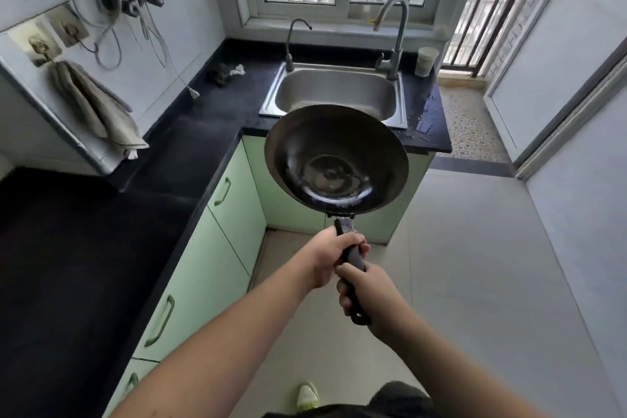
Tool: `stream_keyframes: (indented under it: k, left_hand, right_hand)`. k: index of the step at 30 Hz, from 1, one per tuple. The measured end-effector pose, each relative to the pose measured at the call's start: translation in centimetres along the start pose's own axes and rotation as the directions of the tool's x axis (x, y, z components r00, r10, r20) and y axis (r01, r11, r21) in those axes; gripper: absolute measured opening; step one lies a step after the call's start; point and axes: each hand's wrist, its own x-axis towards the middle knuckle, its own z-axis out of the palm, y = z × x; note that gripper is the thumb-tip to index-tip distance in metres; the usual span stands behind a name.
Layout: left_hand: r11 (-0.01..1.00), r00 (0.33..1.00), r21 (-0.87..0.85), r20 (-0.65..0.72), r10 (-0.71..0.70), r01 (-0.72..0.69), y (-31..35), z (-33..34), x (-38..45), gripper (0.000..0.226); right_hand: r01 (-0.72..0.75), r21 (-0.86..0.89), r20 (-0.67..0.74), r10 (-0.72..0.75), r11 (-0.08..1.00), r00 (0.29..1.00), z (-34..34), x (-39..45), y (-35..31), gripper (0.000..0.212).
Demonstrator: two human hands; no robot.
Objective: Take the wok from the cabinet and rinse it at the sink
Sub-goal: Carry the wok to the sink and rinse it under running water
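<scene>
Wok [336, 159] first: it hangs in the air in front of me, bowl up, its dark inside showing a shiny ring at the bottom, held out above the floor just near of the worktop's edge, and its far rim overlaps the near lip of the sink in my view.

On the far left a grey towel [96, 105] hangs from a hook on the wall, with loose cables dangling above it. The black worktop [190, 132] runs along the left side and turns across the far end, over pale green cabinet doors [203, 268] with curved handles. A crumpled rag [225, 73] lies on the worktop left of the sink.

My left hand [330, 256] has its fingers clamped round the upper part of the wok's black handle [353, 256], close to the bowl. My right hand [368, 299] grips the lower end of the same handle, fingers wrapped tight, just near of the left hand.

Beyond, the steel sink [334, 92] sits under the window, a thin tap [291, 41] at its left corner and a taller tap [395, 34] at its right. A pale cup [425, 61] stands on the worktop right of that.
</scene>
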Motion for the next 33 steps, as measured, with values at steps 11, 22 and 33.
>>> stream_keyframes:
  k: [11,22,33]
  left_hand:
    - [0.999,1.000,-0.044,-0.001,0.003,-0.003,8.8,-0.4,14.7,0.012]
    - [0.994,0.989,0.000,-0.106,-0.105,0.105,17.3,-0.4,25.6,0.025]
    - [0.966,0.966,-0.077,-0.072,-0.250,0.245,22.3,-5.6,34.1,0.022]
  right_hand:
    - [0.013,-0.030,0.008,-0.013,0.999,1.000,-4.2,13.2,-10.3,0.013]
    - [-0.033,0.050,0.040,0.031,0.998,0.999,-7.1,24.4,-19.3,0.014]
    - [-0.099,0.154,0.018,0.098,0.983,0.995,-4.5,33.4,-25.1,0.013]
